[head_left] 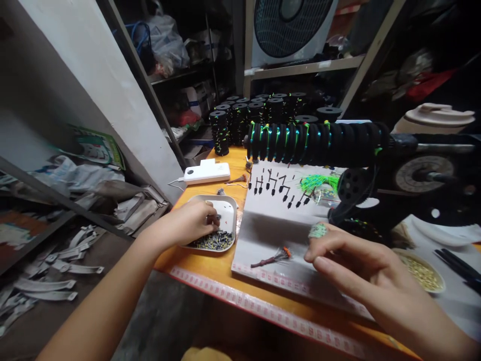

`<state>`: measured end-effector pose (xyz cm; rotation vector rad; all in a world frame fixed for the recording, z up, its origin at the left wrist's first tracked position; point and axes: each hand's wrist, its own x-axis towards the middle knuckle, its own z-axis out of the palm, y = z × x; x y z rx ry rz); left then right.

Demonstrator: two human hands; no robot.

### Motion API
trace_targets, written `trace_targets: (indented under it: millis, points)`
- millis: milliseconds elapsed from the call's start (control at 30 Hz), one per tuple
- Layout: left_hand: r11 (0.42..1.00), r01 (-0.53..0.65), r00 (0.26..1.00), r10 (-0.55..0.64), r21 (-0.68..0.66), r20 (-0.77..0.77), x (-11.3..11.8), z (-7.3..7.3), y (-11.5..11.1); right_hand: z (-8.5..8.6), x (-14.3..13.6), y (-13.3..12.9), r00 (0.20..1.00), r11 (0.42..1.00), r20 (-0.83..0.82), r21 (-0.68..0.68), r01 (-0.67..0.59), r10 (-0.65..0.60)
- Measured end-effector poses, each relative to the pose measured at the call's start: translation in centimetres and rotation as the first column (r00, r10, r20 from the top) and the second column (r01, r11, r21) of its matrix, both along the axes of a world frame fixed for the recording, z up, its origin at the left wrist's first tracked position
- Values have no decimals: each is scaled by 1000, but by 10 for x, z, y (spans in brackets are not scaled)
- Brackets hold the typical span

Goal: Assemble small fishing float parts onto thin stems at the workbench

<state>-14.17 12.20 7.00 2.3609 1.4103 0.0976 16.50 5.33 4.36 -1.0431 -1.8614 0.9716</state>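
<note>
My left hand (195, 220) dips into a white tray (233, 210), its fingers curled over a pile of small dark and yellow pieces (216, 241). Whatever its fingertips hold is hidden or too small to name. My right hand (356, 265) hovers above a white board (251, 225), thumb and index finger pinched together. Pale green wrapping (317, 230) covers part of the index finger. Anything in that pinch is too fine to make out. To its left lies a dark brush-like bundle (272, 257) with an orange tip. Several small black pieces (274, 185) rest in rows farther back.
A black ribbed roller (315, 143) with green ties spans the board's back, joined to a machine (424, 173). Behind stand several black spools (221, 130). A white power bank (206, 172) sits behind the tray. At right are a bowl of golden bits (424, 271) and dark-handled tools (456, 265).
</note>
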Motion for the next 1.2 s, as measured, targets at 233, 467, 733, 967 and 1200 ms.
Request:
trace_targets:
  millis: [233,467,733,967,1200]
  points:
    - [993,91,995,-93,-76,-21,1,9,12,1,-2,-1,1000,1000,7,26,5,-5]
    - [993,88,996,-87,-84,12,7,1,13,6,-7,-1,999,999,-8,-38,-32,31]
    - [980,-200,910,176,24,375,29,1,-29,14,-16,-9,996,997,56,35,-69,67]
    - [954,-174,203,278,-245,939,83,-42,-90,16,-18,-15,994,992,56,80,-101,97]
    - [905,-166,-62,386,-391,920,98,-53,-105,15,-17,-19,984,983,55,57,-173,170]
